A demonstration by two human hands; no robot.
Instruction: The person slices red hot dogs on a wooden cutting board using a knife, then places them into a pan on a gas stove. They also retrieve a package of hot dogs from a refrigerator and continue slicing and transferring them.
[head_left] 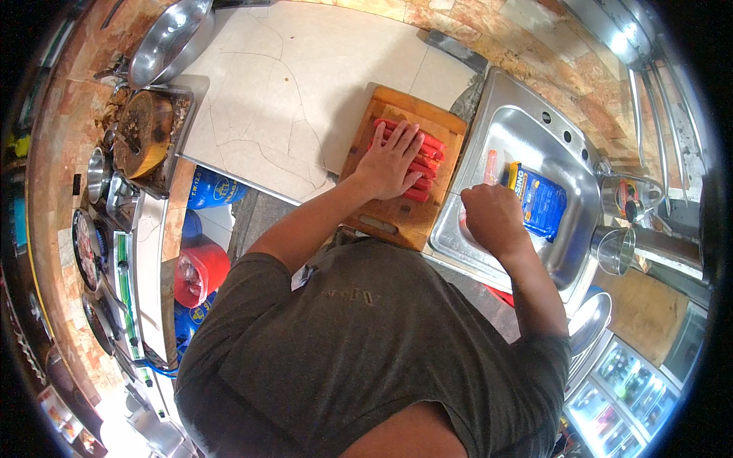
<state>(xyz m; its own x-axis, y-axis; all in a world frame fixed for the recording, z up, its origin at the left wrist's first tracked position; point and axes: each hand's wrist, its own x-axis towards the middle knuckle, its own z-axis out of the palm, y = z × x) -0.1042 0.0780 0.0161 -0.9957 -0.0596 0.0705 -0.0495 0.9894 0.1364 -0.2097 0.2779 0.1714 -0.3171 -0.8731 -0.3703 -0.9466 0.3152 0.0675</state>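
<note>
Sausages point(422, 156): red, thin, roughly half a dozen or more, laid side by side in a row on a wooden cutting board point(382, 214) set on the counter just beside a steel sink point(527, 122). Their far ends are seen past the fingertips; the middles are covered.

Left hand point(391, 162): pressed flat on the row, fingers spread wide across it, nothing gripped.

Right hand point(495, 217): held over the near edge of the sink basin, fingers curled in; whether anything is enclosed cannot be told. One more red sausage point(490, 166) is seen in the basin just beyond it, beside a blue packet point(540, 200).

Handling note, as a judgement: the row is best kept aligned under even, light palm pressure, so that no piece is rolled off the board's edge toward the sink. Ends are best squared against one another before anything further is done. Fingertips are better drawn back from the exposed ends.

Also listed: cracked pale tiled counter point(282, 99); metal pan point(164, 42) at the far left; steel cup point(613, 249) to the right of the sink.
</note>
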